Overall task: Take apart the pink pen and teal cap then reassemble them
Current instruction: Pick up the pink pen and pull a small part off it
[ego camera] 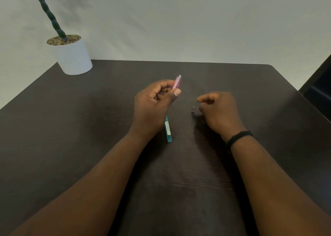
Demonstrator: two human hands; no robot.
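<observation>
Disassembly stage, judged. Left hand grips pink pen; teal cap on table. Right hand curled, contents indeterminable. Next: recap, aligning openings.

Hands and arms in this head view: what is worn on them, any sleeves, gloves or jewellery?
Both forearms are bare, with no sleeves in view, and neither the left hand nor the right hand wears a glove. A thin black wristband circles the right wrist. No rings or watch are visible.

Your left hand is raised with fingers curled and thumb extended, while your right hand, loosely fisted, hovers low, both forearms outstretched.
</observation>
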